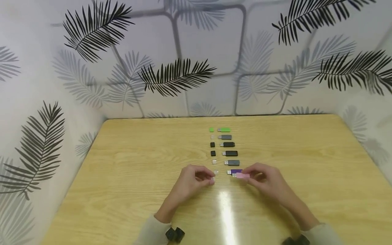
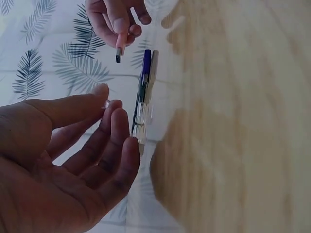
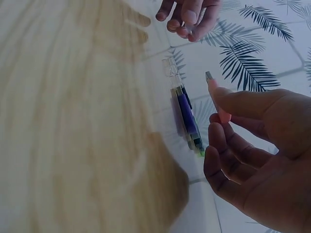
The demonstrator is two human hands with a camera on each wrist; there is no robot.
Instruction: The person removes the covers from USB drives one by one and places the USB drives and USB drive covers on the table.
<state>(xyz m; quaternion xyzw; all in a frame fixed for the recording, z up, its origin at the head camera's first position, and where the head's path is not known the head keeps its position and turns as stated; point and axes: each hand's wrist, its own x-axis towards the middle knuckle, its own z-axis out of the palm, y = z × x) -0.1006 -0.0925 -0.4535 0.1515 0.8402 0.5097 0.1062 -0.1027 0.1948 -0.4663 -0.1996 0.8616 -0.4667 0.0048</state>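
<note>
My right hand [image 1: 265, 178] pinches a pink USB stick [image 1: 243, 175] between thumb and fingers, its metal plug pointing left. In the right wrist view the pink USB stick [image 3: 221, 104] is held above the table. Just behind it a purple USB stick [image 1: 235, 171] lies on the wood. My left hand [image 1: 196, 180] pinches a small clear cap [image 2: 106, 104] at the fingertips, mostly covered by them. Close to those fingertips, another clear cap [image 1: 216, 172] lies on the table, left of the purple stick.
Behind the hands, a column of USB sticks runs back: grey [image 1: 233, 163], black [image 1: 230, 153], black [image 1: 228, 144], grey [image 1: 226, 137], green [image 1: 225, 130]. Left of each lies a cap, such as the black cap [image 1: 213, 153]. Leaf-patterned cloth [image 1: 208, 95] hangs behind the wooden table [image 1: 137, 153].
</note>
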